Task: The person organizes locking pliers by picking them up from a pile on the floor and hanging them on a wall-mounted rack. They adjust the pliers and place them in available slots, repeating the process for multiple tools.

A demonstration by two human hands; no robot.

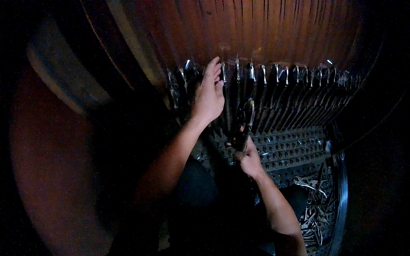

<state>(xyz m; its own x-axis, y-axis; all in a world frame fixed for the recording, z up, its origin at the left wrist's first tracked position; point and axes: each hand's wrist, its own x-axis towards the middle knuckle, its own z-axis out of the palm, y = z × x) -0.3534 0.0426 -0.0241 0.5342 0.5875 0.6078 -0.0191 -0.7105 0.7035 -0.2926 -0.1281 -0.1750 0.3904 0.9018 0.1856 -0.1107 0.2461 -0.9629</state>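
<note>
My left hand is raised at a row of shiny metal clips, its fingers stretched upward and held close together. One slim metal clip hangs right beside those fingertips; I cannot tell whether they touch it. My right hand, lower and nearer, is closed around a dark long-bodied hand tool. The tool points up toward the clips, with a small yellowish spot near its tip. Its jaws or nose are too dark to make out.
Behind the clips rises a reddish-brown panel with vertical lines. Dark rods slope below them to a perforated metal rack with rows of pegs. Loose metal pieces lie in a heap at the lower right, beside a curved metal edge.
</note>
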